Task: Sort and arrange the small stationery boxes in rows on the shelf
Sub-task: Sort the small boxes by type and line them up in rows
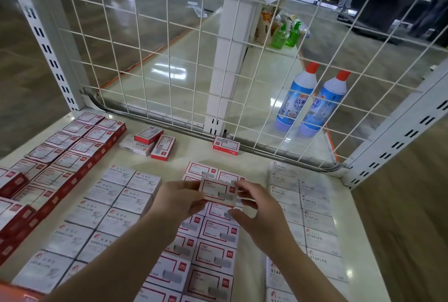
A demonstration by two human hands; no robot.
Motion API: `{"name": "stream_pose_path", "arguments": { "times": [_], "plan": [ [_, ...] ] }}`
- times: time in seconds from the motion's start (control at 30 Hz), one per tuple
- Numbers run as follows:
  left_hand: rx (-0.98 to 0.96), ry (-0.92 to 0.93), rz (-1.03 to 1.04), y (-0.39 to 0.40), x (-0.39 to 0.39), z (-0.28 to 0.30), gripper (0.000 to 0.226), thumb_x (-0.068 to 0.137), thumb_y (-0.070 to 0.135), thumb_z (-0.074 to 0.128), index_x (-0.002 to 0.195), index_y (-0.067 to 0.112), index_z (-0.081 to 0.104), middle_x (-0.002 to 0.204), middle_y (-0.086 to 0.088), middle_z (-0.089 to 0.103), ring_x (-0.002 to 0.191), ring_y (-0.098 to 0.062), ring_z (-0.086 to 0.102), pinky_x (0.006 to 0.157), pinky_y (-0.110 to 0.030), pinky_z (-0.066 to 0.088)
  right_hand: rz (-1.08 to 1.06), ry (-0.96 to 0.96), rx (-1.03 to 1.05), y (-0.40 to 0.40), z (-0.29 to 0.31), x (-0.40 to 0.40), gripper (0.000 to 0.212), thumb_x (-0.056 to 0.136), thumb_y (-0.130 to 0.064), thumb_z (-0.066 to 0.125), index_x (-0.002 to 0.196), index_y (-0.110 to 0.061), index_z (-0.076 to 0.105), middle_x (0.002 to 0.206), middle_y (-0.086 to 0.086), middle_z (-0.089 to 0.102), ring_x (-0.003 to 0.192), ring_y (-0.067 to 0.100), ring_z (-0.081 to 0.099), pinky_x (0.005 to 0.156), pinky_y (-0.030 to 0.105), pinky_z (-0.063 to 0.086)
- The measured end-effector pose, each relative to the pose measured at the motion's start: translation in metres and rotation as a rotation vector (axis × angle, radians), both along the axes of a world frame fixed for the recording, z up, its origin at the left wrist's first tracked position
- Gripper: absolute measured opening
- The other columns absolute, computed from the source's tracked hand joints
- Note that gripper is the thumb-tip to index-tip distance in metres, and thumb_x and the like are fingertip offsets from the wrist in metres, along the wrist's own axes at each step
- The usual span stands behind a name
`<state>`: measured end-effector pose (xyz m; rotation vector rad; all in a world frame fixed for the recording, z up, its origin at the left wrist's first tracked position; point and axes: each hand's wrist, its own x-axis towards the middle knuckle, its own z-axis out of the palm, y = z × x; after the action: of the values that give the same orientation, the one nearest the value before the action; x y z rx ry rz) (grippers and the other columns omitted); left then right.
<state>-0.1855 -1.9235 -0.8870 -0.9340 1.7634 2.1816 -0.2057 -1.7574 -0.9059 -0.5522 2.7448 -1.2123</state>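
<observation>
Nearest the camera, my two forearms reach over the shelf [242, 158] from the bottom edge. My left hand [178, 198] and my right hand [260, 207] together hold one red-bordered staple box [217, 191] just above the middle rows. Left fingers [194, 201] pinch its left end; right fingers [242, 190] are curled round its right end. The box is level, label up, and lifted clear of the boxes under it.

Below the hands, red-bordered boxes [213, 257] lie flat in two columns that run away from me, edges touching. To their left, white paper clip boxes [114, 204] form two similar columns. To their right, white staples boxes [315, 219] form two more, near the shelf's right edge. At the far left, red-sided boxes [60, 156] stand in stacked rows that reach the rear corner.

Farther back, a loose cluster of three boxes [148, 143] lies unsorted; one rests tilted on another. A single red box [226, 145] stands alone against the base of the wire mesh panel [150, 42].

Beyond the mesh, two blue cleaner bottles with red caps [310, 100] stand side by side on the next shelf. Two green pump bottles [286, 35] stand farther off.
</observation>
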Motion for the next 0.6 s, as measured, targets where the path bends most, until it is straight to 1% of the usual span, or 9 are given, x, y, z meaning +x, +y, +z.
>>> {"name": "stream_pose_path", "arguments": {
  "times": [0.07, 0.13, 0.17, 0.2, 0.23, 0.27, 0.37, 0.5, 0.6],
  "plan": [
    [-0.037, 0.042, -0.05, -0.001, 0.001, -0.001, 0.02, 0.086, -0.006, 0.055, 0.083, 0.013, 0.061, 0.095, -0.013, 0.067, 0.095, -0.027, 0.063, 0.083, -0.034, 0.054, -0.001, 0.011, 0.011, -0.001, 0.001, -0.002, 0.047, 0.082, -0.022, 0.067, 0.125, -0.026, 0.049, 0.112, -0.017, 0.051, 0.1, -0.002, 0.049, 0.082, 0.001, 0.037],
    [-0.175, 0.085, -0.105, -0.002, 0.001, -0.005, 0.017, 0.087, 0.001, 0.057, 0.091, 0.016, 0.063, 0.094, -0.005, 0.068, 0.093, -0.021, 0.063, 0.082, -0.031, 0.054, 0.005, 0.045, 0.012, -0.003, 0.001, -0.003, 0.043, 0.083, -0.026, 0.066, 0.123, -0.023, 0.051, 0.108, -0.014, 0.052, 0.097, 0.001, 0.05, 0.081, 0.004, 0.038],
    [-0.284, 0.104, -0.139, -0.003, 0.0, -0.008, 0.017, 0.087, 0.005, 0.058, 0.099, 0.017, 0.063, 0.095, -0.001, 0.068, 0.09, -0.017, 0.063, 0.077, -0.027, 0.055, 0.011, 0.066, 0.009, -0.003, 0.001, -0.004, 0.042, 0.084, -0.028, 0.065, 0.123, -0.022, 0.052, 0.106, -0.014, 0.052, 0.096, 0.001, 0.051, 0.08, 0.005, 0.039],
    [-0.389, 0.12, -0.175, -0.003, 0.0, -0.01, 0.02, 0.088, 0.01, 0.059, 0.106, 0.019, 0.062, 0.096, 0.002, 0.068, 0.086, -0.012, 0.063, 0.068, -0.021, 0.053, 0.015, 0.085, 0.009, -0.004, 0.001, -0.004, 0.041, 0.084, -0.03, 0.064, 0.123, -0.021, 0.053, 0.104, -0.014, 0.052, 0.094, 0.002, 0.051, 0.08, 0.005, 0.039],
    [-0.472, 0.133, -0.203, -0.003, -0.001, -0.013, 0.023, 0.088, 0.014, 0.059, 0.111, 0.02, 0.061, 0.098, 0.004, 0.068, 0.084, -0.008, 0.062, 0.059, -0.015, 0.048, 0.016, 0.102, 0.011, -0.005, 0.001, -0.004, 0.041, 0.085, -0.032, 0.063, 0.122, -0.02, 0.054, 0.103, -0.014, 0.052, 0.093, 0.002, 0.051, 0.08, 0.006, 0.039],
    [-0.527, 0.144, -0.218, -0.003, -0.001, -0.014, 0.025, 0.089, 0.016, 0.059, 0.114, 0.02, 0.06, 0.099, 0.005, 0.068, 0.083, -0.006, 0.061, 0.054, -0.011, 0.043, 0.016, 0.116, 0.015, -0.006, 0.001, -0.004, 0.04, 0.085, -0.033, 0.063, 0.122, -0.02, 0.054, 0.102, -0.014, 0.051, 0.093, 0.002, 0.051, 0.079, 0.006, 0.038],
    [-0.605, 0.166, -0.207, -0.002, -0.003, -0.019, 0.026, 0.089, 0.018, 0.058, 0.116, 0.018, 0.06, 0.096, 0.006, 0.066, 0.084, -0.007, 0.059, 0.053, -0.011, 0.04, 0.012, 0.13, 0.042, -0.007, -0.002, -0.005, 0.042, 0.085, -0.038, 0.06, 0.123, -0.022, 0.052, 0.102, -0.017, 0.048, 0.091, -0.001, 0.047, 0.077, 0.003, 0.036],
    [-0.619, 0.178, -0.232, -0.003, -0.008, -0.024, 0.027, 0.09, 0.019, 0.057, 0.117, 0.019, 0.058, 0.094, 0.009, 0.065, 0.082, -0.004, 0.059, 0.05, -0.01, 0.042, 0.012, 0.146, 0.052, -0.007, -0.008, -0.009, 0.043, 0.084, -0.041, 0.059, 0.123, -0.025, 0.052, 0.103, -0.021, 0.048, 0.09, -0.014, 0.044, 0.077, 0.001, 0.035],
    [-0.641, 0.213, -0.254, -0.009, -0.014, -0.023, 0.033, 0.091, 0.02, 0.056, 0.123, 0.017, 0.055, 0.093, 0.01, 0.061, 0.082, -0.002, 0.057, 0.057, -0.01, 0.043, -0.014, 0.149, 0.06, -0.007, -0.011, -0.019, 0.04, 0.084, -0.042, 0.06, 0.12, -0.027, 0.053, 0.104, -0.019, 0.052, 0.09, -0.012, 0.046, 0.075, 0.002, 0.036]
  ]
}}
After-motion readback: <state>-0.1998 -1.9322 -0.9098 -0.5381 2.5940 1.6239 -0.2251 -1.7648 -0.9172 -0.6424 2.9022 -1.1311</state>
